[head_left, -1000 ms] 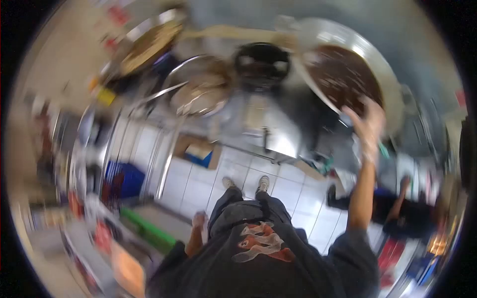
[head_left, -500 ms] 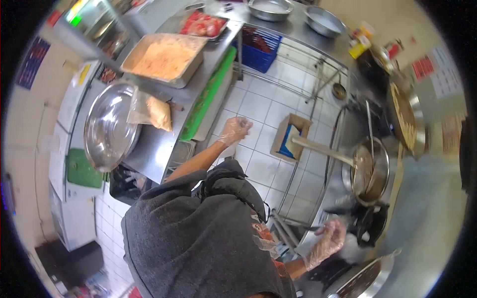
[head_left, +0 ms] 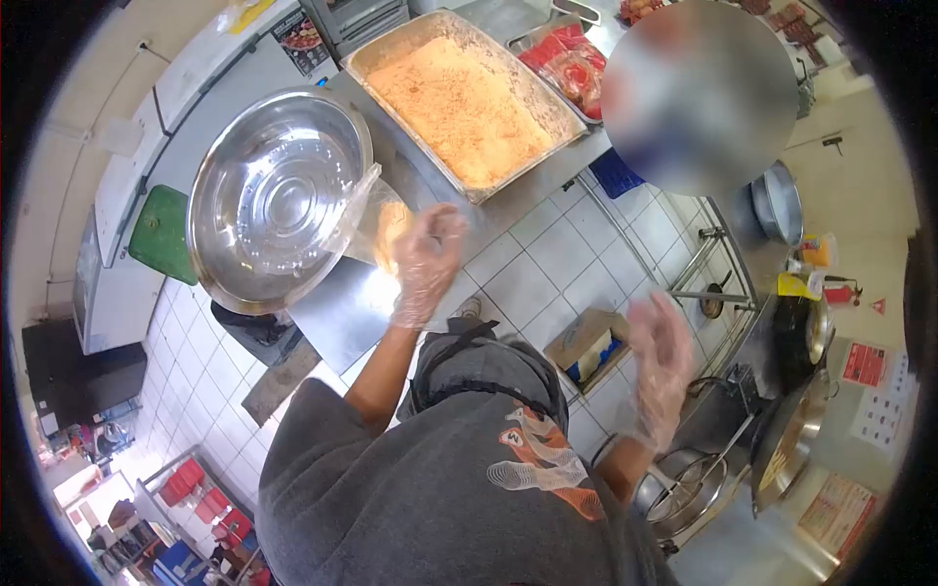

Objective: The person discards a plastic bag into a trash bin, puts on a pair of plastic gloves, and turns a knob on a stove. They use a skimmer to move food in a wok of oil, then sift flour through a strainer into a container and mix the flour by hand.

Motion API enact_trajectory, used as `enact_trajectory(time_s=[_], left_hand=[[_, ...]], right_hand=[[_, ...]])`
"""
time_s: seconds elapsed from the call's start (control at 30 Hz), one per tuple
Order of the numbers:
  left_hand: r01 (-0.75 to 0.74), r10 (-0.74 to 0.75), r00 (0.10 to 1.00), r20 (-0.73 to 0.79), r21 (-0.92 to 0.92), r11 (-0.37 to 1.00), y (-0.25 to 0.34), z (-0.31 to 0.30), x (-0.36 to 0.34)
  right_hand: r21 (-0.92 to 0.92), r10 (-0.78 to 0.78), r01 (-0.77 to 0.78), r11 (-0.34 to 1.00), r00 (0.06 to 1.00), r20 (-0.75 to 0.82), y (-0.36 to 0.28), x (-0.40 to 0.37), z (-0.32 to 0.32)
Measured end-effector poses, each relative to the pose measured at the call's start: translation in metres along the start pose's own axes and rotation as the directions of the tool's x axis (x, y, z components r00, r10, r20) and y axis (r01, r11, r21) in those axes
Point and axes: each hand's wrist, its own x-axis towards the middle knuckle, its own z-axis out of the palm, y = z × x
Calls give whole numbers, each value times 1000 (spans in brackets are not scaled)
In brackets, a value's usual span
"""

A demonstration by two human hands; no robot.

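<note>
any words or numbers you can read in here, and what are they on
No text can be read.
red wall sign: too small
white wall chart: too small
food poster: blurred
orange poster: blurred
shirt print: graphic, no letters legible

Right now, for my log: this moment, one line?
left hand gloved, at plastic bag | right hand gloved, open, empty | steel bowl beside bag

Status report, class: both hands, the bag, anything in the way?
Left hand gloved, at bag on counter; grip unclear. Right hand open, mid-air, empty. Bowl beside bag, tray behind.
</note>
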Motion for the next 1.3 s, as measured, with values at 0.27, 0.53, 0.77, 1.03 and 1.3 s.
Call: enact_trajectory(time_s=[0.27,0.53,0.77,1.03,1.3], left_hand=[[319,-343,934,-100,-201,926,-29,-2,-1],[462,-466,735,-493,-140,876,-17,1,-28],[97,-274,-568,-776,-393,915,-139,-58,-181],[176,-722,-655,-224,-974,142,-440,95,-251],[208,-842,-417,-343,-938,279,-574,134,-184]], right_hand=[[-89,-114,157,984,923,368,0,168,64],[-290,279,-43,956,439,854,25,261,126],[-179,197,315,932,-25,980,35,193,222],[-364,690,618,697,-441,574,124,98,301],[-527,936,784,329,-198,290,236,128,300]])
